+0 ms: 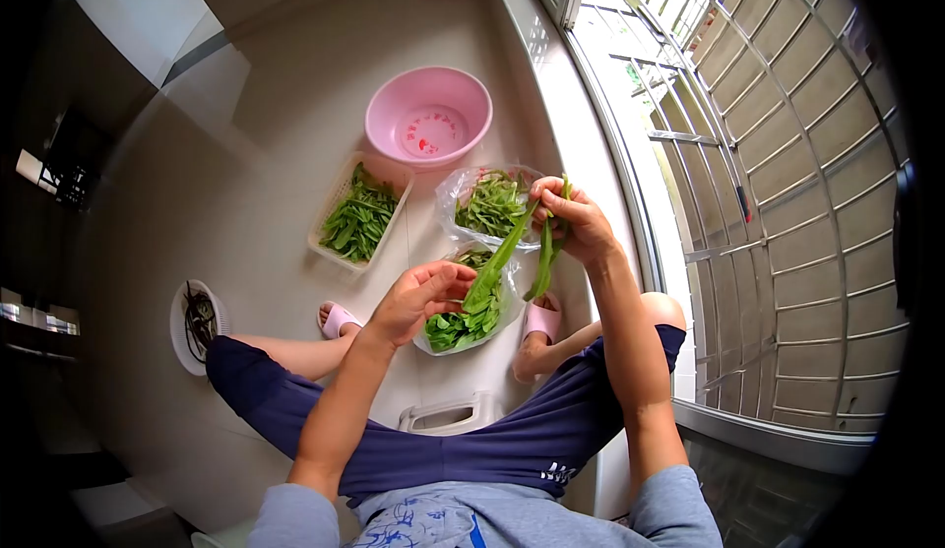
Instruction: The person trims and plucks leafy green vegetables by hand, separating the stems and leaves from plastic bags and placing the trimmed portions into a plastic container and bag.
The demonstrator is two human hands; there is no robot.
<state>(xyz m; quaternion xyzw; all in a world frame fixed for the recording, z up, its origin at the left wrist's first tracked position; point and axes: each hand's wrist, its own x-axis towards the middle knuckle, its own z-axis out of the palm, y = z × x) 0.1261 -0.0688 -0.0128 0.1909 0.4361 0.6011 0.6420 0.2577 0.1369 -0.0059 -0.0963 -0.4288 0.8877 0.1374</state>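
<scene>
Between the fingers of my right hand (573, 221) are the stems of long green leaves (504, 257), closed in a pinch. The leaves hang down and to the left, and one reaches toward my left hand (423, 297). My left hand has its fingers loosely bent and apart beside that leaf's lower end; whether they touch it is unclear. Below the hands, a clear plastic bag (512, 314) holds leafy greens (455, 329). Just beyond it, a second plastic bag (448, 196) contains more cut greens and stems (489, 203).
A rectangular plastic basket (321, 243) of greens stands left of the bags, with a pink basin (382, 120) behind it. At far left, a round white basket (178, 329) holds dark stems. A window ledge (561, 85) and metal bars (778, 203) line the right side.
</scene>
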